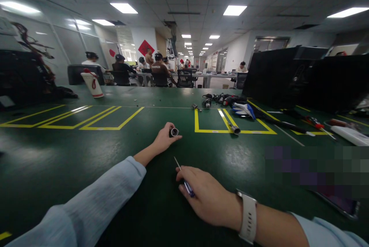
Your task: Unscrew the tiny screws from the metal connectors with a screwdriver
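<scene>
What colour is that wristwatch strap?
White; the watch strap shows best in the head view.

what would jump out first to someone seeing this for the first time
At the centre of the dark green table, the left hand pinches a small black cylinder. Nearer the camera, the right hand, with a white watch on its wrist, holds a thin screwdriver. Beyond them, yellow tape rectangles mark the tabletop, and a blue-and-white glove lies among tools to the right.
</scene>
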`<state>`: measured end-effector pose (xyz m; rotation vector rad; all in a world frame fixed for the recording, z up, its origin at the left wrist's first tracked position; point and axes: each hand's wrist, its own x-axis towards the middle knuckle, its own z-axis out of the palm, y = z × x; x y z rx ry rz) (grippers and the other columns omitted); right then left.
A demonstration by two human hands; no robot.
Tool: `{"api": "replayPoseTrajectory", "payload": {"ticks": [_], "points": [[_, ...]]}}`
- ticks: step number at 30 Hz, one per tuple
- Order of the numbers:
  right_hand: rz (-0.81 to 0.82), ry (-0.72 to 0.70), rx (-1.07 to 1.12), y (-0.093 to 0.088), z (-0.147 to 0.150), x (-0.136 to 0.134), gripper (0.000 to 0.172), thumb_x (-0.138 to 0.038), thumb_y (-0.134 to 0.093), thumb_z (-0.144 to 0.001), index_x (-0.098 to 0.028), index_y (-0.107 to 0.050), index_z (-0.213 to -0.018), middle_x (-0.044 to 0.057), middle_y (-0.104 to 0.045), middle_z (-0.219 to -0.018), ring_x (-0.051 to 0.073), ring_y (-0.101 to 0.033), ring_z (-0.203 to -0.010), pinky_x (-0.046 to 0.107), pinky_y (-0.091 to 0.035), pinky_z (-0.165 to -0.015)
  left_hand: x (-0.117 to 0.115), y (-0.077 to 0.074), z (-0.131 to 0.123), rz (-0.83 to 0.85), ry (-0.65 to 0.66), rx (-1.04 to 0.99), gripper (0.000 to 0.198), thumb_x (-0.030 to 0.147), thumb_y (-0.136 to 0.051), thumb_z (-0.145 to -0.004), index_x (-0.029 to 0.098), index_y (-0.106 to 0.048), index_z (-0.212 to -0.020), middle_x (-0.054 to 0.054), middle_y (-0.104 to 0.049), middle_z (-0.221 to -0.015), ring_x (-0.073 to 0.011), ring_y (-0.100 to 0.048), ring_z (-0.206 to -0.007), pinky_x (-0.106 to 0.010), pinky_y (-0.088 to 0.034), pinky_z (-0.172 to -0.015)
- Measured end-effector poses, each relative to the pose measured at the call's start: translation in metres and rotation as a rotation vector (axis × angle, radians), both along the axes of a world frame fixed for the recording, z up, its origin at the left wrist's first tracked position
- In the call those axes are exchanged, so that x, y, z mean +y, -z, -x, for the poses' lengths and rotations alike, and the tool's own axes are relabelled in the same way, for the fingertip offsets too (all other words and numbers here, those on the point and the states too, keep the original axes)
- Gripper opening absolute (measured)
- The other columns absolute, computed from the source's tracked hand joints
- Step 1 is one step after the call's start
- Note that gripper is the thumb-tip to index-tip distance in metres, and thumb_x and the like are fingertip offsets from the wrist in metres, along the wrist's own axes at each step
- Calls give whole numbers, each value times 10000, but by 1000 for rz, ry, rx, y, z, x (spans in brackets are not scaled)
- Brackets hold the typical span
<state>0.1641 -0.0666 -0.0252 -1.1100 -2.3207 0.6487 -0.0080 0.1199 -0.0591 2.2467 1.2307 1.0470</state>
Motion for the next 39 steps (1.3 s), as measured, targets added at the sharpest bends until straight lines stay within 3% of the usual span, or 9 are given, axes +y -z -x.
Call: {"api": "replayPoseTrajectory", "payload": {"ticks": [7, 11, 14, 26, 35, 39], "points": [[8, 185, 400, -1, -8, 10, 128, -260, -464, -861, -185, -568, -859, 20, -592, -812, 145, -546, -746, 282, -433, -686, -11, -5, -5, 39, 148, 59, 323, 397, -689, -632, 170, -498, -762, 39, -519, -689, -127, -489, -636, -248, -395, -588], [97, 323, 689, 7, -15, 22, 236, -371, -484, -847, -187, -530, -707, -29, -480, -631, 114, -457, -583, 244, -371, -549, -28, -8, -16, 107, 249, 108, 260, 371, -651, -679, 166, -490, -673, 55, -480, -613, -104, -450, -570, -224, -368, -537], [171, 333, 829, 12, -18, 29, 310, -429, -456, -852, -194, -518, -659, -37, -441, -593, 111, -421, -548, 241, -348, -522, -41, -10, -24, 115, 326, 171, 206, 318, -640, -691, 165, -503, -689, 51, -497, -634, -103, -464, -579, -217, -361, -532], [190, 347, 701, 18, -14, 36, 281, -379, -480, -848, -184, -543, -656, -32, -456, -600, 106, -412, -555, 243, -313, -516, -48, -7, -29, -91, 339, 320, 137, 286, -575, -747, 174, -532, -682, 26, -542, -626, -125, -506, -593, -237, -358, -567], [623, 354, 1162, 17, -17, 45, 274, -391, -584, -742, -167, -532, -593, -31, -476, -525, 84, -368, -463, 223, -244, -434, -53, -13, -29, 2, 380, 274, 166, 301, -612, -728, 166, -522, -690, 35, -536, -641, -109, -496, -598, -223, -369, -568], [637, 341, 1214, 17, -17, 45, 259, -389, -593, -737, -167, -540, -616, -25, -488, -553, 88, -389, -490, 219, -269, -447, -53, -12, -30, 43, 347, 208, 178, 302, -622, -708, 165, -511, -684, 44, -521, -624, -102, -479, -573, -212, -359, -530]]}}
